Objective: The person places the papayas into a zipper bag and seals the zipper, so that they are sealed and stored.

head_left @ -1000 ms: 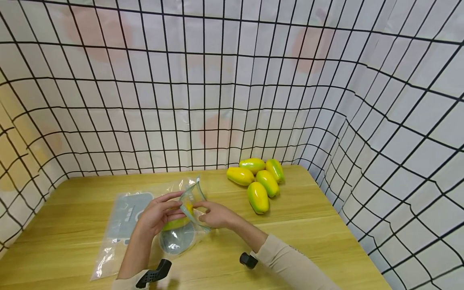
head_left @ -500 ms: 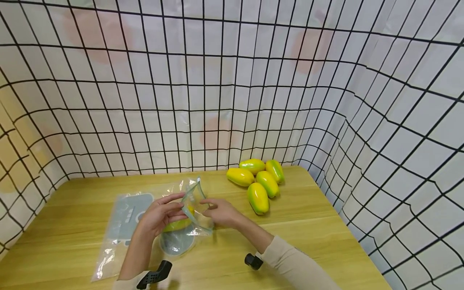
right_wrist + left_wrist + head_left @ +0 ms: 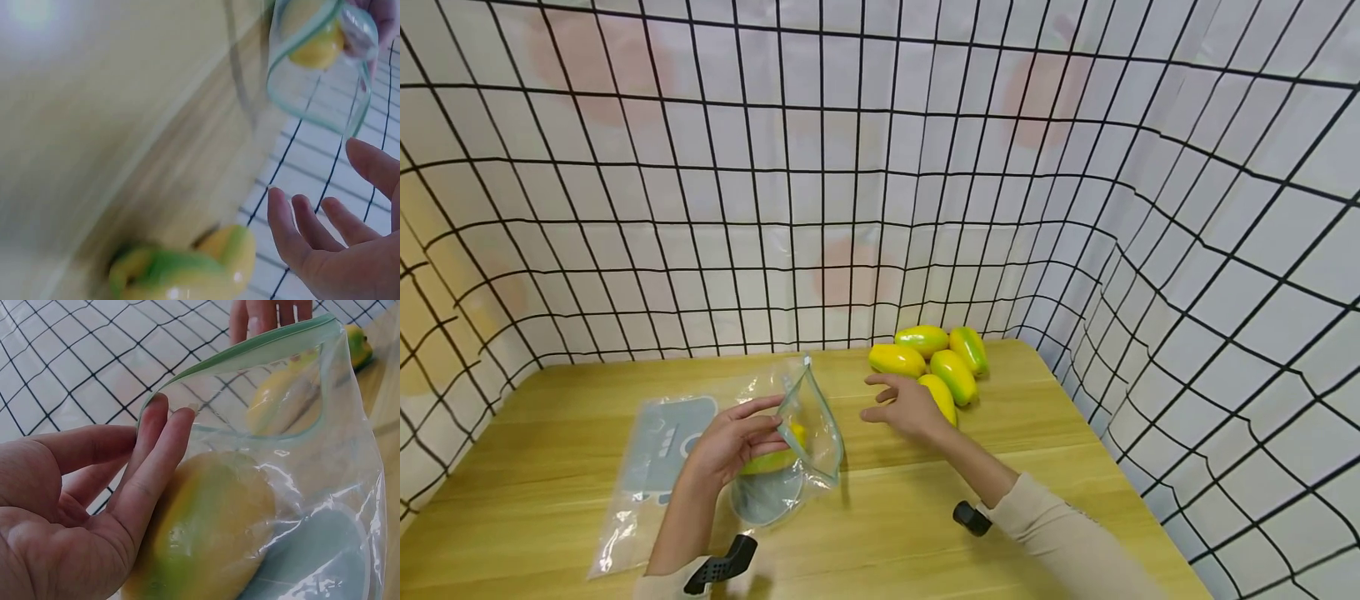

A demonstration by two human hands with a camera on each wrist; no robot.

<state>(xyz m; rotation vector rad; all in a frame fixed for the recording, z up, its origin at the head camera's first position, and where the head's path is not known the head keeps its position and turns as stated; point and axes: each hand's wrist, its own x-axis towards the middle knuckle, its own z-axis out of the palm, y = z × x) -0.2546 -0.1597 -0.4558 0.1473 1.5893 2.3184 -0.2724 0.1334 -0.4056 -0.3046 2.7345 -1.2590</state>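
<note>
A clear zip bag (image 3: 831, 417) with a pale green zip edge stands with its mouth spread toward the right. My left hand (image 3: 730, 446) pinches the near side of its rim between thumb and fingers. Inside lies a yellow-green papaya (image 3: 206, 519), large in the left wrist view and partly behind my fingers. My right hand (image 3: 913, 408) hangs in the air right of the bag, fingers spread and holding nothing. It overlaps the nearest of several loose papayas (image 3: 953, 377) in the head view. In the right wrist view the bag rim (image 3: 294, 47) is beyond the fingertips.
A flat clear bag with a grey-blue print (image 3: 662, 450) lies on the wooden table (image 3: 535, 467) at the left. Black grid netting (image 3: 842, 200) over white cloth walls in the table's back and sides. The loose papayas sit close together near the back edge.
My right hand has come away from the bag's mouth and moved right toward the loose papayas. The mouth now stands wider; my left hand keeps its place on the rim.
</note>
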